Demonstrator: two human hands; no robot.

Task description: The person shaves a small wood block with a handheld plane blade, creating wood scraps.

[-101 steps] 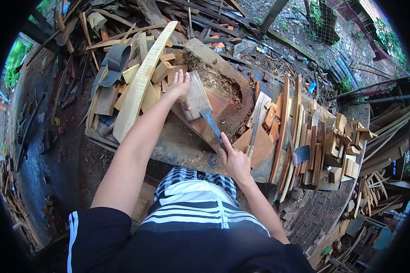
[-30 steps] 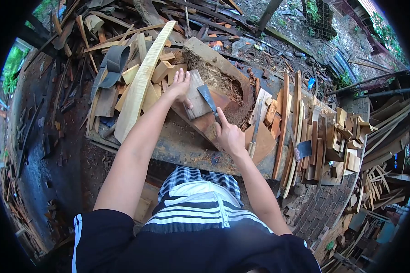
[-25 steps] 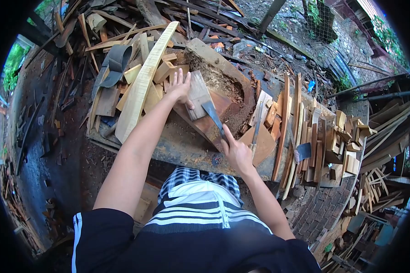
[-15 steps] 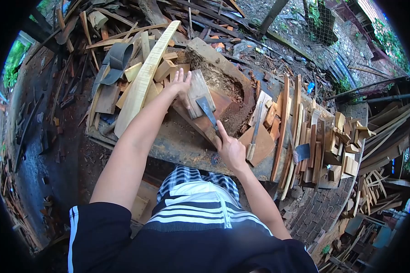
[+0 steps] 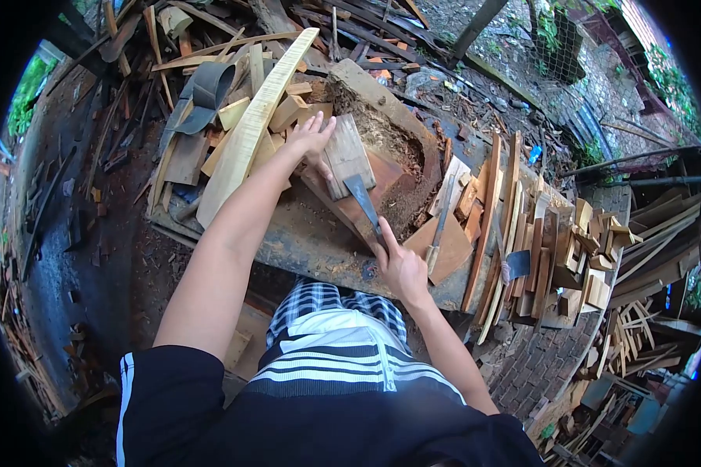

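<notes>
A flat wooden board [image 5: 349, 149] with a pale, weathered face rests at a slant on a reddish wooden plank [image 5: 383, 173]. My left hand [image 5: 313, 140] lies along the board's left edge with its fingers stretched out, the thumb pointing down beside that edge. In my right hand [image 5: 403, 268] is a putty knife [image 5: 364, 204] with a dark, flat blade that widens toward the tip. The blade's wide end touches the board near its lower edge. My index finger is extended along the tool, and its handle is mostly hidden in my grip.
A long curved pale plank [image 5: 258, 124] and a dark cap [image 5: 202, 97] lie to the left among wood blocks. On the right are a knife with a wooden handle [image 5: 436, 243], another broad blade [image 5: 519, 265] and several wood strips [image 5: 491, 226]. Sawdust covers part of the worktable [image 5: 304, 253].
The putty knife's blade has slid down the board toward me, to its lower edge. My left hand keeps its place beside the board. The whole view has shifted slightly.
</notes>
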